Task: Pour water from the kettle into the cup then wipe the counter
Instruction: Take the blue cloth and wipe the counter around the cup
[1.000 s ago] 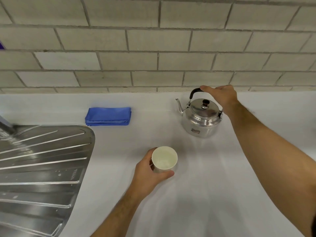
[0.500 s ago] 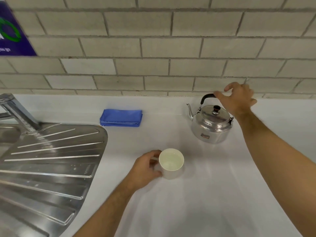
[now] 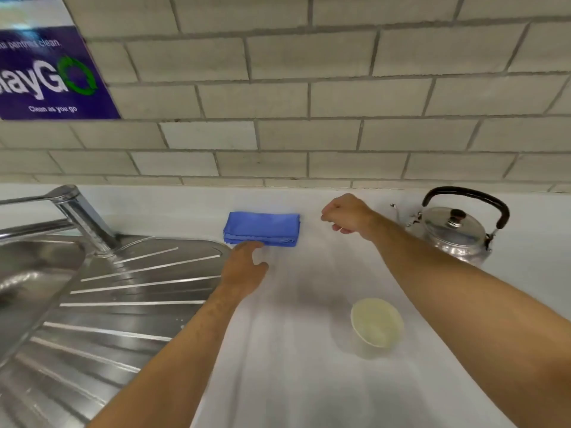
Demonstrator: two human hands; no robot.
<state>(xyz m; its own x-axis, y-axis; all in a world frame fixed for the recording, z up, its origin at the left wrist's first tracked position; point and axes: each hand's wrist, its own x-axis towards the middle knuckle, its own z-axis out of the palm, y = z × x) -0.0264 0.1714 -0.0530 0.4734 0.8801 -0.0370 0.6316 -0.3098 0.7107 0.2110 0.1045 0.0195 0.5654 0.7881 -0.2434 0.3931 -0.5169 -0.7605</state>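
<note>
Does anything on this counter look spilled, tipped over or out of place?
Nothing stands out. The kettle and cup stand upright, the blue cloth lies neatly folded, and no puddle shows on the counter.

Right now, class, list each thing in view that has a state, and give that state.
kettle: upright, lid on, nobody holding it
paper cup: upright, released
blue cloth: folded, lying flat
left hand: open, fingertips at the cloth
right hand: loosely curled, empty
tap: no water visible
</note>
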